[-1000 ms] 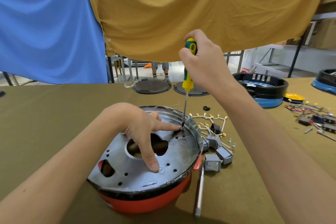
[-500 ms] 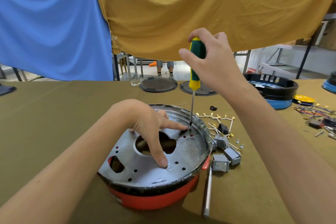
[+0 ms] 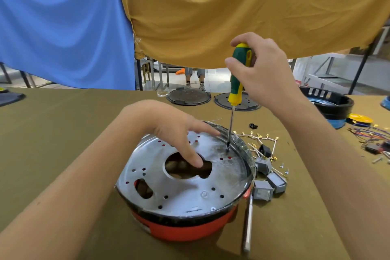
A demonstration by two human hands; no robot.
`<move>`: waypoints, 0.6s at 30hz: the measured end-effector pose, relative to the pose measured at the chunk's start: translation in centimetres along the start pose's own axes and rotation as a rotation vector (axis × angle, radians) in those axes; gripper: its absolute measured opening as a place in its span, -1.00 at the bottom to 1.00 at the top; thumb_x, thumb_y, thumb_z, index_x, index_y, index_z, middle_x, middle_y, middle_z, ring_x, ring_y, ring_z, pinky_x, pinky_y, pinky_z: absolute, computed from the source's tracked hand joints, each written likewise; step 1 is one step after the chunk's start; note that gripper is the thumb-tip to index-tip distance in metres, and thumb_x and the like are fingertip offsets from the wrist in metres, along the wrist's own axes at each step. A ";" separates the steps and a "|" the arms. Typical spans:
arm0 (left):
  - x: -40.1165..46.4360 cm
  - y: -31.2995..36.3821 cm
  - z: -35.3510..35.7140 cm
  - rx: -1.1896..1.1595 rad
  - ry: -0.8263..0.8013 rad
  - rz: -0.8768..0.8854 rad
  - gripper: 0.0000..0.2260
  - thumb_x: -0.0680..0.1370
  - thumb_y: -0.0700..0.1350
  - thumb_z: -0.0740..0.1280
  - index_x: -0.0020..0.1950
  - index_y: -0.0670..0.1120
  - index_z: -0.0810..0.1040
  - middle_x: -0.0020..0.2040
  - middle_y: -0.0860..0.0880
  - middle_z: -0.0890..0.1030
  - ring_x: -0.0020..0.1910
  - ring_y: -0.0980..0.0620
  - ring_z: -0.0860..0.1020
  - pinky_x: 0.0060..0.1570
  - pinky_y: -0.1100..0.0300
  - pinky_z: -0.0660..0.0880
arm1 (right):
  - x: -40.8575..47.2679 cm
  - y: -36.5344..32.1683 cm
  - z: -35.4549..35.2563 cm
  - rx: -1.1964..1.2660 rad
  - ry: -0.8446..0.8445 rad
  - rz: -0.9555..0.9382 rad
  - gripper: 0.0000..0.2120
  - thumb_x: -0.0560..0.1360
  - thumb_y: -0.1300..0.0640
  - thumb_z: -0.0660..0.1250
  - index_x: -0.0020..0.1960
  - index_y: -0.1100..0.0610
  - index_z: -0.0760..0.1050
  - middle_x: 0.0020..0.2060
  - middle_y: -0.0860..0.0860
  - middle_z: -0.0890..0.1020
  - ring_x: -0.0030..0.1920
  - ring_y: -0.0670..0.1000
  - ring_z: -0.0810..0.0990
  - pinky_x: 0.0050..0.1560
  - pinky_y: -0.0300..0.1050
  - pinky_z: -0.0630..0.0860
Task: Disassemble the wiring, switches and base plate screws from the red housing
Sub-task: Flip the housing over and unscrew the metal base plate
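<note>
Around the green-and-yellow handle of the screwdriver (image 3: 237, 76), the right hand (image 3: 263, 69) curls thumb and fingers, its tip seated in a screw near the far rim of the base plate (image 3: 190, 192). Spread flat, the left hand (image 3: 171, 131) presses that plate, holding nothing. Keeping the shaft upright with firm downward pressure should prevent slipping while the red housing (image 3: 185, 228) sits steady on the table (image 3: 63, 133).

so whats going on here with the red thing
A person is unscrewing the metal base plate of a red housing. The right hand grips a green and yellow screwdriver, tip set on the plate near its far rim. The left hand steadies the plate. Removed grey switches lie beside it.
</note>
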State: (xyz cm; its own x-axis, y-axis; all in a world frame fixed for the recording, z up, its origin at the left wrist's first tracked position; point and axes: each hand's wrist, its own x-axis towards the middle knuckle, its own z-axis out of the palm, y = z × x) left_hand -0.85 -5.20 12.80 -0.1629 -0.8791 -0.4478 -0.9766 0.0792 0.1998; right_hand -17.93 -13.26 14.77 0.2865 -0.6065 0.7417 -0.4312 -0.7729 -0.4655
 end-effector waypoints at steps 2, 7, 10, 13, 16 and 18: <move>0.1 -0.2 -0.2 -0.017 0.025 0.027 -0.33 0.48 0.20 0.43 0.50 0.40 0.17 0.54 0.15 0.27 0.51 0.06 0.28 0.37 0.07 0.28 | 0.2 0.1 -0.1 0.038 0.002 0.031 -0.69 0.57 0.14 0.24 0.30 0.04 0.46 -0.10 -0.01 0.48 -0.25 -0.14 0.39 -0.24 -0.25 0.34; 1.9 0.7 0.6 0.012 0.079 0.100 -0.50 0.57 0.15 0.35 0.49 0.27 0.31 0.40 0.15 0.45 0.33 0.08 0.48 0.32 0.00 0.46 | -0.1 -0.2 -0.1 0.059 -0.038 0.015 -0.78 0.57 0.00 0.30 0.21 -0.03 0.49 -0.06 0.00 0.41 -0.20 -0.13 0.39 -0.20 -0.33 0.35; 2.7 0.8 1.0 0.012 0.108 0.108 -0.54 0.58 0.13 0.34 0.47 0.23 0.35 0.28 0.19 0.51 0.23 0.12 0.53 0.27 -0.03 0.49 | 0.2 -0.2 -0.3 0.030 -0.044 0.008 -0.78 0.57 0.03 0.33 0.22 -0.03 0.51 -0.03 0.05 0.46 -0.17 -0.04 0.42 -0.17 -0.26 0.38; 3.6 0.9 1.6 -0.007 0.190 0.129 -0.59 0.60 0.09 0.33 0.44 0.17 0.40 0.15 0.22 0.54 0.13 0.20 0.54 0.23 -0.01 0.51 | 0.4 -0.1 -0.6 0.088 -0.058 0.037 -0.72 0.57 0.17 0.23 0.27 0.04 0.48 -0.18 -0.05 0.49 -0.27 -0.10 0.40 -0.25 -0.26 0.33; 4.9 1.3 2.0 -0.010 0.277 0.152 -0.70 0.59 0.04 0.37 0.31 0.08 0.50 -0.01 0.23 0.55 -0.05 0.24 0.54 0.08 0.15 0.49 | 0.2 -0.3 -0.4 0.101 -0.086 0.030 -0.74 0.59 0.12 0.23 0.27 0.02 0.46 -0.19 -0.07 0.46 -0.32 -0.15 0.40 -0.30 -0.31 0.33; 5.8 1.4 2.2 -0.023 0.332 0.156 -0.82 0.57 0.01 0.40 0.13 0.01 0.55 -0.09 0.19 0.58 -0.14 0.19 0.54 -0.10 0.22 0.45 | 0.1 -0.3 -0.2 0.061 -0.109 0.015 -0.75 0.59 -0.01 0.30 0.26 -0.07 0.47 -0.07 -0.02 0.43 -0.20 -0.10 0.45 -0.16 -0.22 0.41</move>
State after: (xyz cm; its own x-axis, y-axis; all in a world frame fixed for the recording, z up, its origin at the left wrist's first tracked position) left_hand -3.46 -9.12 8.53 -0.2519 -0.9622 -0.1037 -0.9396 0.2174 0.2645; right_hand -17.96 -13.01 15.10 0.3729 -0.6323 0.6791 -0.3846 -0.7714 -0.5070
